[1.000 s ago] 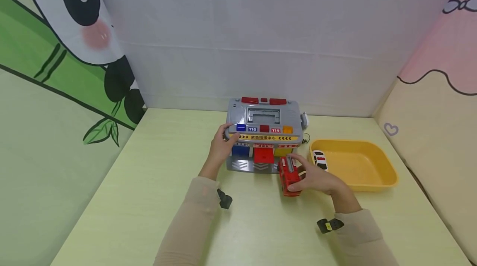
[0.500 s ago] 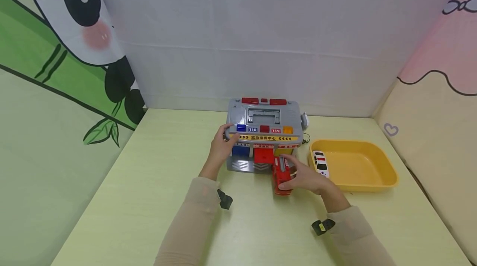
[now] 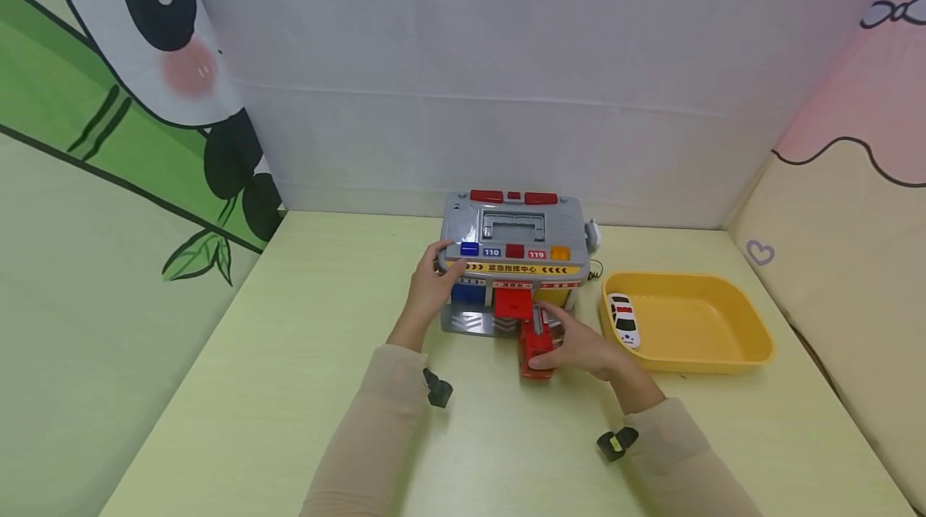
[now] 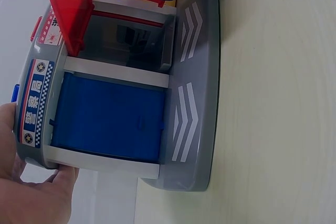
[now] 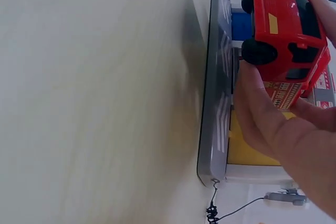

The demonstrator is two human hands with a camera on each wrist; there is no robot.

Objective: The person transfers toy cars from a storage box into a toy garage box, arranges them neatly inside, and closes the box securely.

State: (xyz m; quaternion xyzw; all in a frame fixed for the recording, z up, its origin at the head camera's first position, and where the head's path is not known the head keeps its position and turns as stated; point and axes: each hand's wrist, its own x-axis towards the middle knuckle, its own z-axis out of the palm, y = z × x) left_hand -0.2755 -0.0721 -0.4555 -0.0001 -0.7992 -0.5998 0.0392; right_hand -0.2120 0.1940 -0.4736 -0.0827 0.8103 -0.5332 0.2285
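A grey toy emergency station [image 3: 499,219] stands at the back of the table. My left hand [image 3: 430,280] grips its front left corner, thumb on the front edge, as the left wrist view also shows. The middle bay's red door [image 3: 513,304] is raised, while the blue door [image 4: 107,116] on the left is down. My right hand [image 3: 582,342] holds a red toy fire truck [image 3: 535,352] by its sides, above the front ramp [image 4: 191,103] before the middle bay. In the right wrist view the truck [image 5: 286,19] is apart from the table, its wheels off the surface.
To the right sits a yellow tray [image 3: 702,324] with a white toy police car [image 3: 624,320] against its left wall. A coiled black cord [image 5: 212,211] runs from the station to a small grey piece [image 5: 286,198]. A white wall sheet [image 3: 506,99] hangs behind.
My right hand has carried the fire truck leftward, from before the yellow bay to before the raised red door. The left hand keeps its grip on the station.
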